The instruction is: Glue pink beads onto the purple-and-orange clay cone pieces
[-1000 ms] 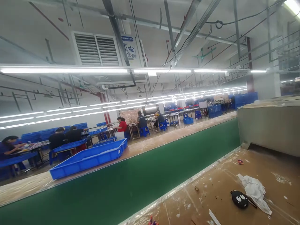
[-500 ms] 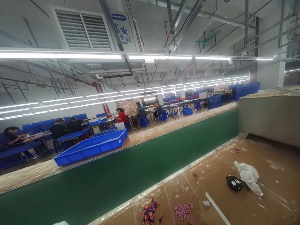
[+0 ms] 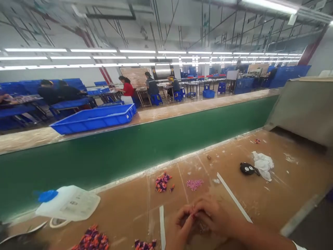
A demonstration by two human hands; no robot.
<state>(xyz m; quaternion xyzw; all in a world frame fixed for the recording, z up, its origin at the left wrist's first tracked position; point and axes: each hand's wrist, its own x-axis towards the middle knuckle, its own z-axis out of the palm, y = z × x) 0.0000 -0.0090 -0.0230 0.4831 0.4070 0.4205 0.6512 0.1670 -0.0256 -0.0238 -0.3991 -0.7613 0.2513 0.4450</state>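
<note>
Holding the left hand [image 3: 180,224] and right hand [image 3: 212,212] close together over the brown, film-covered tabletop [image 3: 125,208], with thumbs and fingers bunched, tips meeting. Cannot tell whether gripping anything, from this angle. Have a spread pile of tiny pink bead-like pieces [image 3: 194,184] just beyond the hands and, left of it, a loose heap of small purple-and-orange pieces [image 3: 161,183]. Working between two flat white strips [image 3: 162,225]. Can see, farther left, a translucent white plastic jug with a blue cap [image 3: 71,205], lying tipped over; well right, a round black pouch with white eyes [image 3: 246,168], touching a crumpled white cloth [image 3: 263,164].
</note>
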